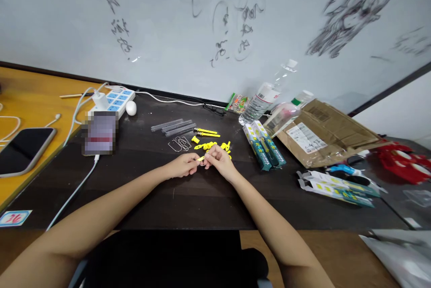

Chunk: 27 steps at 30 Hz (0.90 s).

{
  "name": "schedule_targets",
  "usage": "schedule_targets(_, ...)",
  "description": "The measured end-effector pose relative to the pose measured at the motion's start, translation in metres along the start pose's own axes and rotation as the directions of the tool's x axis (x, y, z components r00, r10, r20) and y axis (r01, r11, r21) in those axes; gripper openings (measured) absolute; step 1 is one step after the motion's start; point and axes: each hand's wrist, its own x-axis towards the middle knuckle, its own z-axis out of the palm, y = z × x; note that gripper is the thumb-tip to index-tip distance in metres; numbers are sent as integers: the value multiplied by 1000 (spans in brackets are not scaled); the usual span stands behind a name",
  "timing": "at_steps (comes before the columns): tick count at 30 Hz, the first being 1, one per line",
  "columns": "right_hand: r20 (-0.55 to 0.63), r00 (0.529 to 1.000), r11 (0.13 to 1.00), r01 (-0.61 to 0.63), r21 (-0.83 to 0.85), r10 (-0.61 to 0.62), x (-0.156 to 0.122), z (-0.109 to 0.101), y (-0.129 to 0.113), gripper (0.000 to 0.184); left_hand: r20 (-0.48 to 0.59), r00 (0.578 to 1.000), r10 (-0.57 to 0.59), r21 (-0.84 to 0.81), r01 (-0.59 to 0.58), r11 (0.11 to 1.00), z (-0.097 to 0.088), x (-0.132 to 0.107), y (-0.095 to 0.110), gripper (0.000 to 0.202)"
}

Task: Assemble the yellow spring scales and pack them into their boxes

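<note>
Just above the dark table, my left hand [183, 165] and my right hand [220, 162] meet, fingertips pinched together. Between them is a small yellow plastic piece [201, 158], partly covered by the fingers, so its exact kind is unclear. Behind my right hand lie several loose yellow plastic parts [209, 145]. A single small yellow part [195, 139] sits a little to their left. Bent metal wire pieces [180, 144] lie to the left of these. Farther back are clear plastic tubes [168, 125] and thin rods with yellow ends [207, 132].
To the right stand green-and-white boxes [264, 146], a water bottle [266, 97] and a brown cardboard package [323, 133]; an opened box [338, 188] lies nearer. To the left are a power strip [117, 100], a blurred-out device [100, 133], a phone [25, 151] and white cables.
</note>
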Motion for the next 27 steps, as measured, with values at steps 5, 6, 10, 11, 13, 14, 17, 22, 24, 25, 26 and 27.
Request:
schedule_targets(5, 75, 997, 992, -25, -126, 35, -2, -4, -4, 30, -3, 996, 86, 147, -85, 985, 0, -4, 3, 25)
schedule_targets(6, 82, 997, 981, 6, -194, 10, -3, -6, -5, 28, -14, 993, 113, 188, -108, 976, -1, -5, 3, 24)
schedule_targets(10, 148, 985, 863, 146, -484, -83, -6, -10, -12, 22, -55, 981, 184, 285, -162, 945, -4, -6, 3, 26)
schedule_targets(11, 172, 981, 832, 170, -528, -91, -7, -10, -13, 22, -56, 980, 191, 291, -167, 942, -5, -6, 3, 26)
schedule_targets(13, 208, 972, 788, 212, -578, -109, -8, -11, -15, 21, -47, 981, 189, 288, -168, 943, -6, -6, 3, 28)
schedule_targets(14, 215, 969, 774, 226, -591, -119, -8, -11, -16, 21, -42, 983, 179, 284, -160, 945, -7, -7, 3, 28)
schedule_targets(17, 205, 969, 759, 237, -606, -139, -8, -12, -17, 23, -26, 990, 141, 275, -128, 953, -9, -8, 4, 31)
schedule_targets(22, 182, 971, 765, 235, -599, -156, -7, -15, -15, 25, 13, 991, 136, 256, -135, 957, -10, -9, 7, 33)
schedule_targets(24, 182, 970, 768, 237, -595, -158, -7, -15, -14, 22, 2, 989, 147, 258, -142, 956, -8, -9, 6, 31)
schedule_targets(25, 179, 971, 769, 236, -595, -159, -7, -15, -14, 20, -7, 989, 150, 260, -143, 955, -7, -9, 6, 30)
schedule_targets(26, 175, 972, 768, 233, -596, -160, -7, -15, -13, 18, -14, 989, 149, 260, -140, 955, -6, -9, 6, 30)
schedule_targets(27, 173, 972, 766, 232, -600, -159, -7, -15, -13, 17, -19, 990, 143, 259, -133, 957, -5, -9, 6, 31)
